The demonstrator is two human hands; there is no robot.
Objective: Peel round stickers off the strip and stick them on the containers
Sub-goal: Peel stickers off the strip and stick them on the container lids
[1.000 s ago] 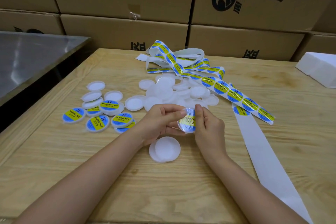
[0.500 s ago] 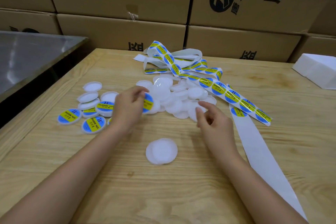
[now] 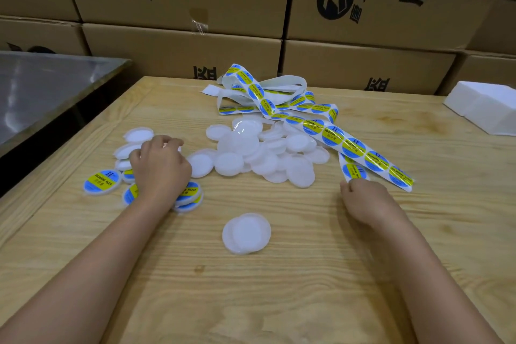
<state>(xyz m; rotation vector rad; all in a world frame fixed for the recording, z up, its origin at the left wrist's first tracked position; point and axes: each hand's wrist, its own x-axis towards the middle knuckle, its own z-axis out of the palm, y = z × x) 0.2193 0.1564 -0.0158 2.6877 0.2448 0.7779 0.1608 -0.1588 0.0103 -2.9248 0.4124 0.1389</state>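
While a small group of labelled containers (image 3: 102, 182) lies left of the bare pile (image 3: 251, 148), far more containers in that pile are without stickers, and two more bare ones (image 3: 247, 233) sit on the counter (image 3: 279, 301) nearer the person than the pile, so I judge the job well short of halfway. Right of the pile and draped over its far edge, the strip (image 3: 346, 145) carries a long run of stickers.

Half a second ago the left hand (image 3: 159, 167) carried a freshly stickered container from the pile toward the labelled group; now it is down over that group, fingers curled (whether they grip the container I cannot tell, as the hand hides it). Then the right hand (image 3: 365, 198) hung loose at the pile's near edge; it has since gone right of the pile, where its curled fingers pinch the strip just below the next sticker (image 3: 354, 172).
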